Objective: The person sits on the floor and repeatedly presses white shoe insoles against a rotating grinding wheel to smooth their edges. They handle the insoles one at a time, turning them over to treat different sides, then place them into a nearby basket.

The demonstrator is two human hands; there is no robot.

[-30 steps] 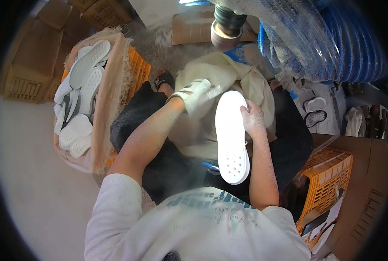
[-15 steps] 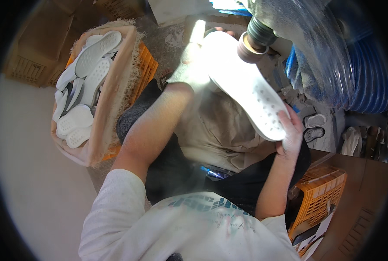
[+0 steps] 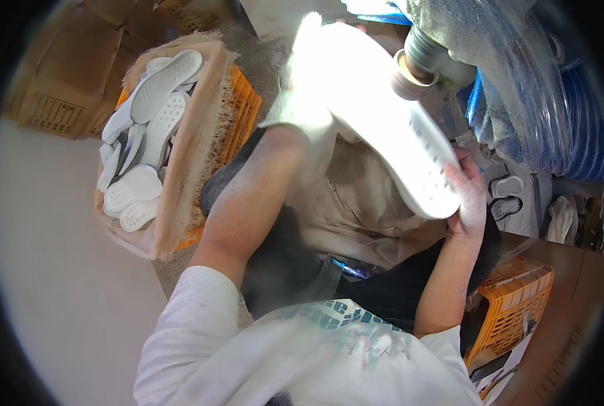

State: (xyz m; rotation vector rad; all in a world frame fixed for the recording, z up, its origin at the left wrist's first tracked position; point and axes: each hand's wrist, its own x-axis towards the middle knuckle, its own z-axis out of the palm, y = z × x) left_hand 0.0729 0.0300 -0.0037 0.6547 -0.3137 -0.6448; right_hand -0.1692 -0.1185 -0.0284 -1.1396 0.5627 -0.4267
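A long white shoe sole (image 3: pixel 398 142) with small holes toward its near end lies slantwise between my hands, its far part washed out by glare. My left hand (image 3: pixel 310 81), in a pale glove, is closed on the far end; most of its fingers are behind the sole. The near end is gripped by my bare right hand (image 3: pixel 470 196), thumb on the holed face. Right by the sole's far right edge is a round, drum-like machine head (image 3: pixel 413 76) on a ribbed grey shaft; whether they touch, I cannot tell.
An orange crate (image 3: pixel 246 111) lined with cloth (image 3: pixel 204 145) holds several white soles (image 3: pixel 165 128) at left. Plastic-wrapped blue hose (image 3: pixel 576 122) hangs at right. Another orange crate (image 3: pixel 515 304) stands lower right, and cardboard boxes (image 3: pixel 61 88) are at far left. Two small soles (image 3: pixel 506 196) lie beyond my right hand.
The sole's far end, with my left hand, has moved farther away and left relative to the machine head. Both hands keep their hold. The whole view has shifted slightly.
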